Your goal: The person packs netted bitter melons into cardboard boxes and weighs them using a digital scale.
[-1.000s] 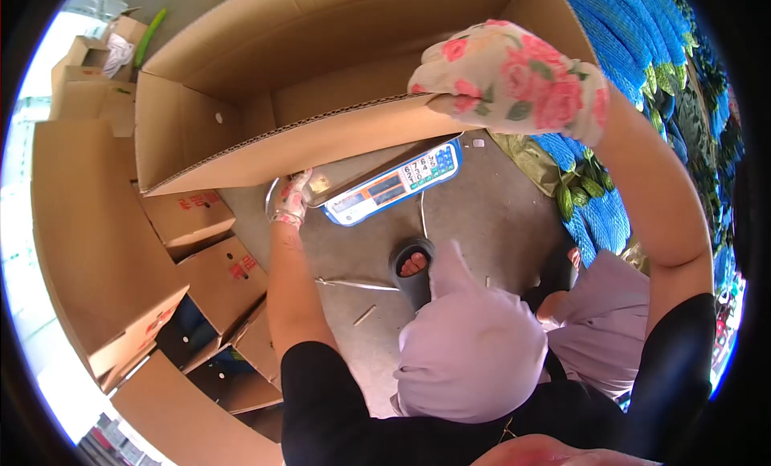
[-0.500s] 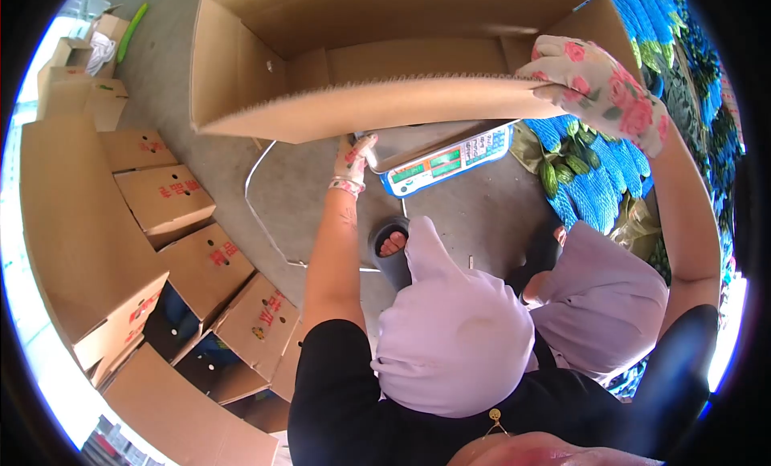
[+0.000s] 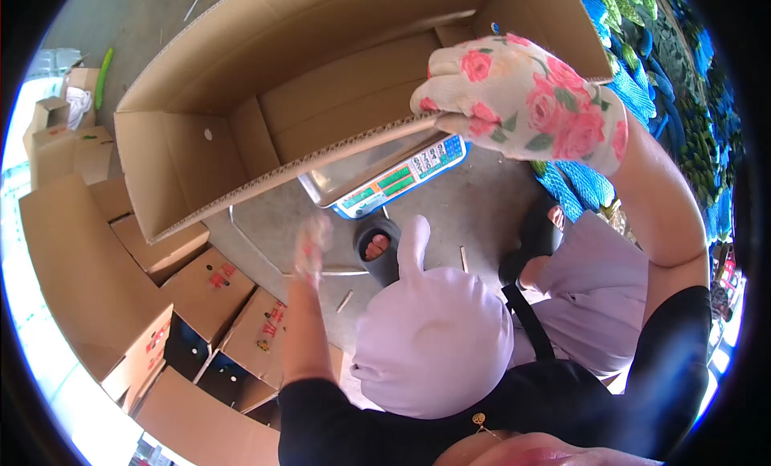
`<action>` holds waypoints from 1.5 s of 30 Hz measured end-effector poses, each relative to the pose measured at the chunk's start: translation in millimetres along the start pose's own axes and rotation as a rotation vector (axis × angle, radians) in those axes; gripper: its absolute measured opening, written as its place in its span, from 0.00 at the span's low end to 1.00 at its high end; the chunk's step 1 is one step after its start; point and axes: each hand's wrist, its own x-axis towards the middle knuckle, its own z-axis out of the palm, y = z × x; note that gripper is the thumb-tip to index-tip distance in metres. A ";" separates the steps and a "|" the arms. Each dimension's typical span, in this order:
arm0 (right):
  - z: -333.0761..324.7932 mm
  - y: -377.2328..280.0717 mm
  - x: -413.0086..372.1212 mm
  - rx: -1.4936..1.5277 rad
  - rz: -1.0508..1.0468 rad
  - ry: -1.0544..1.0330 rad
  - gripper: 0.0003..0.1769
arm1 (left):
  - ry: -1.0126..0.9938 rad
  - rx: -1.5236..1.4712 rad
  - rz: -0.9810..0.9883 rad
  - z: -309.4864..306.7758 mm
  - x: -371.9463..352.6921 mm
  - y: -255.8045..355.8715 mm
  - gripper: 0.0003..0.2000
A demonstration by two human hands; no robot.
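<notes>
My right hand (image 3: pixel 530 101), in a white glove with pink roses, grips the near top edge of a large open cardboard box (image 3: pixel 321 97). The box is tilted, and the part of its inside that shows holds nothing. My left hand (image 3: pixel 312 245), gloved too, hangs free below the box's near edge; motion blurs its fingers. Partly under the box lies a scale with a metal tray (image 3: pixel 353 173) and a blue and white display panel (image 3: pixel 401 177), to the right of my left hand.
Cardboard boxes (image 3: pixel 201 293) with red print stand at the left, some holding dark things. Green vegetables in blue netting (image 3: pixel 582 181) lie at the right. A long green vegetable (image 3: pixel 103 78) is on the floor at upper left. My sandalled feet (image 3: pixel 376 245) are below the scale.
The box has tilted and moved left and nearer, with my right hand on its edge. My left hand has come off the scale's tray and moved down and left.
</notes>
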 end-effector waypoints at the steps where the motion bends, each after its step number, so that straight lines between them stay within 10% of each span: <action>1: -3.9 -2.5 2.2 0.013 0.048 -0.070 0.13 | -0.149 0.099 -0.147 -7.0 -29.6 -18.7 0.28; 5: -8.5 -7.1 2.9 -0.019 0.092 -0.132 0.13 | -1.007 0.257 -0.564 46.1 -148.7 -64.2 0.26; 11: -13.5 -3.8 8.0 0.013 0.146 -0.194 0.10 | -1.046 0.252 -0.714 46.2 -223.4 -101.7 0.23; 17: -22.9 -4.2 -11.5 0.113 0.103 -0.119 0.11 | -0.590 0.157 -0.693 12.7 -226.0 -117.8 0.20; 22: -87.1 1.5 -128.9 -0.006 0.078 0.463 0.17 | -0.030 -0.010 -0.498 -32.7 -204.7 -92.2 0.18; 29: -1.4 58.9 -412.5 0.208 1.159 0.092 0.24 | 0.561 -0.085 0.167 -91.0 -232.8 107.9 0.15; 31: 28.2 67.4 -460.7 0.286 1.338 -0.060 0.31 | 0.494 -0.068 0.520 -42.9 -292.0 211.8 0.14; 33: 61.1 77.8 -498.4 0.230 1.364 -0.047 0.36 | -0.133 0.016 0.626 54.5 -323.7 268.6 0.23; 35: 84.4 90.2 -521.7 0.256 1.376 -0.056 0.40 | -0.817 -0.066 0.238 144.5 -283.9 282.4 0.24; 36: 91.0 93.9 -527.5 0.261 1.429 -0.078 0.41 | -0.562 0.427 0.280 208.8 -281.0 259.6 0.28; 37: 96.9 99.1 -532.4 0.265 1.474 -0.107 0.42 | -0.858 0.409 0.223 256.8 -263.9 232.0 0.27; 40: 103.8 114.3 -540.1 0.292 1.478 -0.180 0.44 | -0.845 0.664 -0.300 361.5 -197.7 124.8 0.27; 42: 115.0 122.5 -547.4 0.363 1.467 -0.160 0.46 | -0.874 0.398 -0.385 401.6 -137.5 30.4 0.29; 45: 95.9 106.1 -523.1 0.227 1.404 -0.278 0.47 | -0.404 -0.033 -0.511 462.1 -81.9 -98.4 0.33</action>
